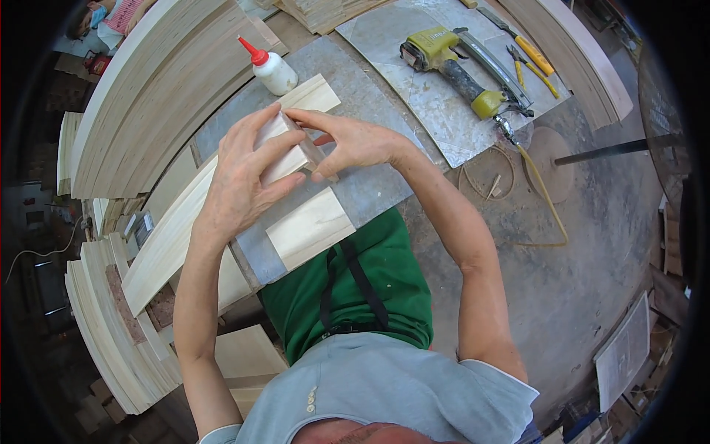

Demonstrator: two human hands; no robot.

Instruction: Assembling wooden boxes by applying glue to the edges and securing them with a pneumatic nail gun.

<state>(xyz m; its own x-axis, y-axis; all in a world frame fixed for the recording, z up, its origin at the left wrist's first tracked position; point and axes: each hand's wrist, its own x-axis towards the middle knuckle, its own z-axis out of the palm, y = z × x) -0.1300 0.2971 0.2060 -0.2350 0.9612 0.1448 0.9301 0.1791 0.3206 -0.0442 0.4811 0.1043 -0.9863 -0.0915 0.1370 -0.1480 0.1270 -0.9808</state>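
Head view: left hand (240,174) and right hand (355,144) are both clamping a wooden block (285,164) over the worktop's (373,189) middle; work is looking partway, though whether the block's parts are already fixed, cannot tell; near wood piece (310,228) is lying separate along the near edge, far wood piece (314,93) toward the far corner; glue bottle (276,74) is standing by the far-left edge; nail gun (462,78) is resting unheld.
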